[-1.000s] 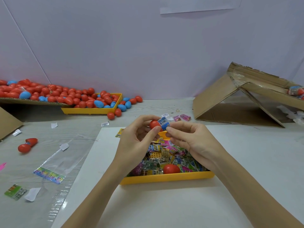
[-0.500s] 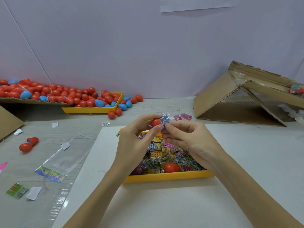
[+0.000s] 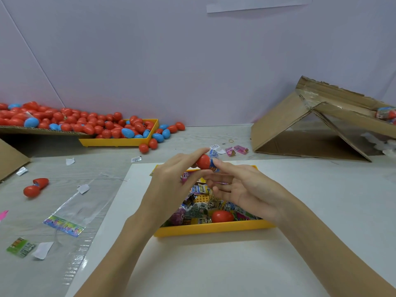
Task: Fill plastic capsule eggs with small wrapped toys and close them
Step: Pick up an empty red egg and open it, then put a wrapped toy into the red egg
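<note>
We work at a grey table (image 3: 192, 138) set against a plain lilac wall (image 3: 171, 61), with a white sheet (image 3: 214, 264) spread under our forearms. Our left hand (image 3: 171, 189) grasps a red egg half (image 3: 203, 161) between thumb and fingertips, and a blue wrapped toy (image 3: 213, 156) sticks out of its open end. Our right hand (image 3: 246, 189) is released, fingers straight, one fingertip touching the toy. Below both hands sits a yellow tray (image 3: 214, 229) of wrapped toys, with a red egg (image 3: 221, 216) lying in it near our right wrist. Far to the left of our left hand another yellow tray (image 3: 120, 142) and a cardboard flap hold a heap of red and blue eggs (image 3: 85, 123); an opened red egg (image 3: 35, 187) lies nearer. Beyond our right hand stands a tipped cardboard box (image 3: 300, 125). Half a second ago our right fingers were curled, pinching the toy; now they have spread open. How far the toy sits inside the egg half is hard to make out, and the box is cut off at the right edge.
</note>
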Tool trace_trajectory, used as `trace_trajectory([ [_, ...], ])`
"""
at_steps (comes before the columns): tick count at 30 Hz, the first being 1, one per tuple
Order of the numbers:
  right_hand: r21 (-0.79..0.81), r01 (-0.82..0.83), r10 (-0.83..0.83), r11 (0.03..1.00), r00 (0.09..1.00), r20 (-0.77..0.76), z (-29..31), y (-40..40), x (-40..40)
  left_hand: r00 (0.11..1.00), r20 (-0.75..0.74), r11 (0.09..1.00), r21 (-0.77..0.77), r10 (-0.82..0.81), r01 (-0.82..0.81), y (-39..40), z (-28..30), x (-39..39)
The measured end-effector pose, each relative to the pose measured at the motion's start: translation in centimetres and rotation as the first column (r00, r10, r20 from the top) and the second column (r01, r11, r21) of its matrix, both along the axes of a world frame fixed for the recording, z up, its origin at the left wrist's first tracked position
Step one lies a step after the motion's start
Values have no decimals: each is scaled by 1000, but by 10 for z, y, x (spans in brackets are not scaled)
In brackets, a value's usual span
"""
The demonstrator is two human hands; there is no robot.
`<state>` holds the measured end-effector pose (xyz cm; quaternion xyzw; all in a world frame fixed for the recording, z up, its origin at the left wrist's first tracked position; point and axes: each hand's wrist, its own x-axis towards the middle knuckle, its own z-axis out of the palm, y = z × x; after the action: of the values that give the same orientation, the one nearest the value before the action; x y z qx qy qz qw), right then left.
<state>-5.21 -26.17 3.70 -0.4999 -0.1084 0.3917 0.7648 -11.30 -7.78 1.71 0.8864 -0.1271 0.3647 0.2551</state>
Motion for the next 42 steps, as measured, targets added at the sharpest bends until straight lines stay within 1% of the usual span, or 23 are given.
trace_trajectory([
  [2,4,3,-3,1000,1000,-9,-1,0,1,1000,-4,998,67,-9,10,4,-1,1],
  [5,19,-7,8,1000,999,-34,-1,0,1,998,-45,994,95,-44,48,7,-3,3],
  [11,51,-17,22,999,996,-91,-3,1,2,990,-89,991,62,-110,116,6,-2,2],
  [16,67,16,-6,998,990,-142,-1,0,3,986,-111,992,-22,-129,127,2,1,0],
  [21,53,47,-42,997,996,-83,1,-2,4,974,-140,979,-118,-180,164,-3,3,-2],
  [26,47,29,-27,998,999,-42,-1,-2,5,972,-150,981,-96,-180,167,0,0,0],
  [28,16,56,-56,998,998,31,-3,-2,4,971,-169,982,-110,-171,154,1,-1,1],
  [29,-14,106,-104,994,987,126,-3,-2,4,970,-185,983,-123,-160,139,2,-2,2],
  [30,-55,203,-181,978,944,274,-3,-2,4,969,-203,984,-132,-142,117,3,-2,3],
  [31,-88,344,-268,935,845,463,-2,-4,6,969,-219,987,-133,-116,88,5,-2,3],
  [32,-82,491,-327,867,686,650,1,-9,10,971,-226,991,-122,-84,57,9,-3,4],
  [33,-37,606,-350,795,506,788,6,-14,16,974,-222,995,-102,-43,21,13,-4,5],
  [34,25,691,-354,723,339,872,12,-21,25,977,-214,997,-79,-4,-13,18,-5,5],
  [35,86,761,-346,643,189,919,20,-29,37,979,-204,998,-59,23,-36,22,-6,6],
  [36,136,822,-322,553,60,945,31,-38,52,980,-195,998,-47,36,-46,24,-6,6],
  [37,167,873,-286,458,-33,958,43,-48,68,982,-187,998,-39,38,-46,26,-6,6],
  [38,169,914,-248,370,-78,966,57,-58,85,983,-179,999,-28,34,-40,25,-5,6],
  [39,137,946,-205,295,-78,976,70,-68,99,984,-175,999,-15,27,-30,25,-3,5],
  [40,76,969,-149,235,-41,988,78,-75,111,985,-173,1000,-3,22,-23,24,-2,5],
  [42,-79,987,10,138,78,997,81,-79,120,985,-171,999,18,34,-31,24,1,5],
])
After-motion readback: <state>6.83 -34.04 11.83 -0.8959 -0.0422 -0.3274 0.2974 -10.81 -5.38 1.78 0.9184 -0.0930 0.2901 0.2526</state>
